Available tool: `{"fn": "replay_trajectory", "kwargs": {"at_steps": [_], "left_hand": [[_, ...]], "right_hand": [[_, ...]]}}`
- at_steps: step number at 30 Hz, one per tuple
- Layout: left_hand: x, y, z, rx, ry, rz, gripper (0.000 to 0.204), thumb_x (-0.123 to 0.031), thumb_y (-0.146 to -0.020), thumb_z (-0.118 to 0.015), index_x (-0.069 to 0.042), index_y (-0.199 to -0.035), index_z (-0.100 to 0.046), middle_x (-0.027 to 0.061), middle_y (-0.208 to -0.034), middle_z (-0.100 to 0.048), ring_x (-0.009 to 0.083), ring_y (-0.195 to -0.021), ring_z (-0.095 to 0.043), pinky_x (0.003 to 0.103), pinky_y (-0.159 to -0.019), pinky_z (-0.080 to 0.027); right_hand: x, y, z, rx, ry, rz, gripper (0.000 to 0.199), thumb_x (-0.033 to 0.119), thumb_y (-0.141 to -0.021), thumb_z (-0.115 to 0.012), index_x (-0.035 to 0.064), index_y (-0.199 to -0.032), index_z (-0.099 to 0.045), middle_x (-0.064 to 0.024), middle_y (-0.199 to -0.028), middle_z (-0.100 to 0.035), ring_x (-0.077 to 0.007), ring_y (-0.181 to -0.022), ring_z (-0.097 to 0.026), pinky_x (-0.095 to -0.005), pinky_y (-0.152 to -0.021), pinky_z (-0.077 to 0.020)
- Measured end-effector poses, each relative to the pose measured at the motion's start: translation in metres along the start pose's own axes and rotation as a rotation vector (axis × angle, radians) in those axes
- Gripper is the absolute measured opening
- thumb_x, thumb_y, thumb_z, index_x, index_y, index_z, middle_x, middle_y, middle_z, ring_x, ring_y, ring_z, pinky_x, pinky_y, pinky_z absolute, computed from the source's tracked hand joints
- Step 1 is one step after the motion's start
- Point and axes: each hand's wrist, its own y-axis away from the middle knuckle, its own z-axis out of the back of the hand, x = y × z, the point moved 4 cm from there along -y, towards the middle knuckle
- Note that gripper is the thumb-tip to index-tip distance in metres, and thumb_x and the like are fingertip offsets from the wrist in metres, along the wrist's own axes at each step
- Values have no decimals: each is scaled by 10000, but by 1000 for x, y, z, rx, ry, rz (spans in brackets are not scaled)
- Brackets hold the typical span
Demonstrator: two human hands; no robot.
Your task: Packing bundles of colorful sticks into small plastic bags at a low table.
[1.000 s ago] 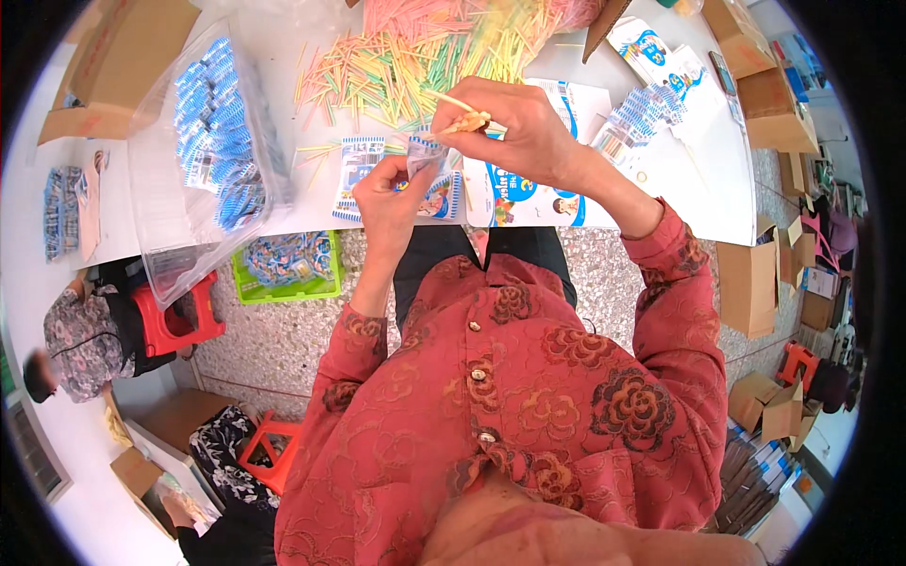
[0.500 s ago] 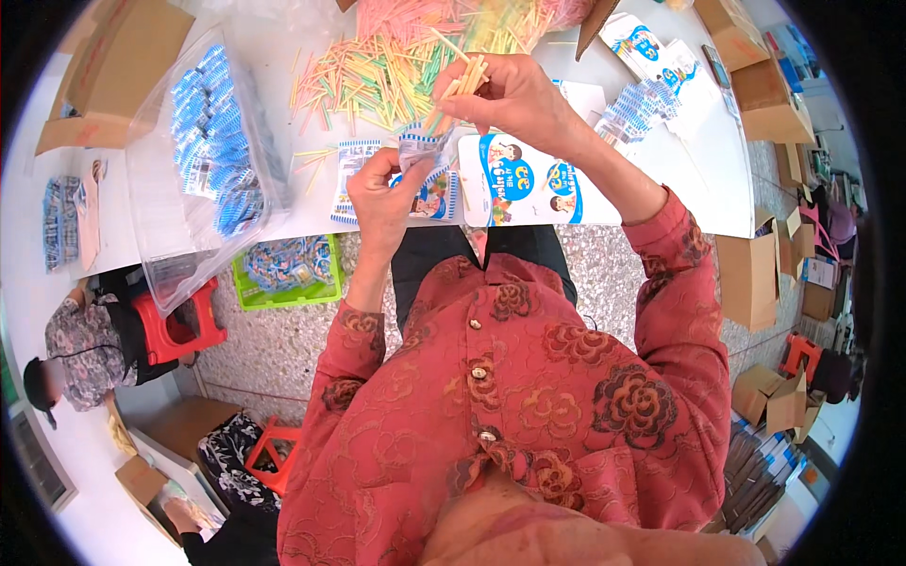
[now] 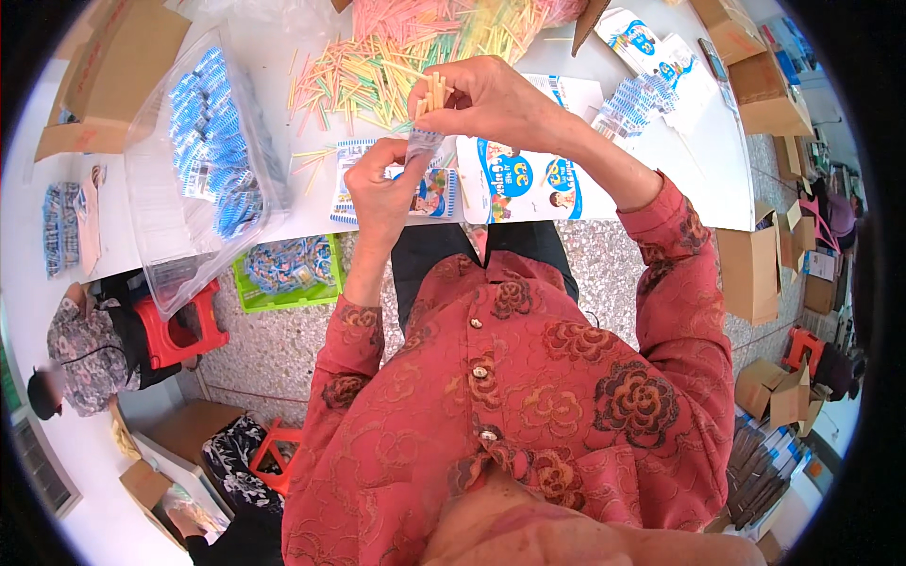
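My left hand (image 3: 379,196) pinches a small clear plastic packet (image 3: 425,143) with blue-striped edging, holding it upright above the table. My right hand (image 3: 500,102) grips a bundle of thin pale yellow sticks (image 3: 434,92). The bundle's lower ends are at the packet's mouth; fingers hide how deep they go. Under my hands lie flat blue-striped printed packets (image 3: 439,196). Just beyond is a loose heap of pastel pink, yellow and green sticks (image 3: 354,87). A white and blue printed sheet (image 3: 543,193) lies below my right wrist.
At left, a clear plastic bin (image 3: 151,203) holds many blue-striped packets (image 3: 212,141). A green crate (image 3: 283,305) of packets stands on the floor. More printed packaging (image 3: 651,57) lies at the table's right. Cardboard boxes (image 3: 748,274) flank the table; a person (image 3: 90,344) sits at left.
My right hand has moved a little left and down with the sticks. The bundle now stands more upright, right at the packet's mouth. My left hand stays nearly in place.
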Motion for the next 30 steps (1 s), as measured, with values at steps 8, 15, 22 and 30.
{"fn": "replay_trajectory", "kwargs": {"at_steps": [8,15,22,30], "left_hand": [[18,-5,-11,21,380,279,97,-16,-792,-679,26,-879,-667,18,-792,-653,38,-684,-555,196,-608,-451],[29,-15,-23,29,628,335,172,5,-811,-654,50,-975,-633,33,-851,-655,46,-713,-569,196,-638,-466],[27,-18,-26,39,676,346,193,-14,-828,-648,39,-1012,-618,38,-886,-658,45,-723,-577,194,-644,-467],[29,-14,-29,36,780,391,201,-178,-924,-569,10,-953,-635,-9,-821,-633,20,-694,-526,183,-625,-432]], "right_hand": [[-14,-5,-2,-116,-80,30,184,200,-871,-626,48,-972,-647,45,-643,-520,-14,-609,-425,-200,-511,-339],[-34,-15,-1,-144,-40,-23,314,327,-872,-613,28,-948,-673,-21,-609,-535,-71,-561,-437,-256,-487,-354],[-39,-18,-2,-126,-61,7,272,251,-930,-546,31,-1050,-651,57,-719,-502,-18,-654,-390,-213,-542,-322],[-39,-16,3,-134,-66,13,257,183,-924,-528,32,-1097,-643,35,-777,-511,-35,-664,-379,-218,-558,-343]]}}
